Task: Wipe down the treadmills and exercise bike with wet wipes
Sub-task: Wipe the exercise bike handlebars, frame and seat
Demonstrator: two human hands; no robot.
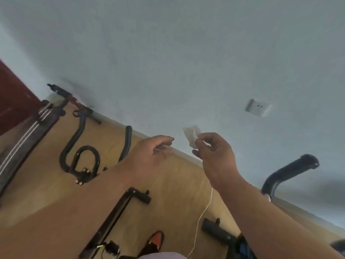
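Note:
My right hand (214, 152) is raised in front of the pale wall and pinches a small white wet wipe (192, 135) between thumb and fingertips. My left hand (153, 152) is held up just left of it, fingers loosely curled, holding nothing that I can make out. Below and left of my hands are the black curved handlebars (80, 150) of the exercise bike. A treadmill (28, 135) with white stripes lies along the left edge. The view is tilted and blurred.
A wall socket (258, 107) sits on the wall at the right. A black padded handle (291, 172) rises at the right. A black frame bar (119, 212), a white cord (203, 212) and an orange pedal (155, 241) lie over the wooden floor.

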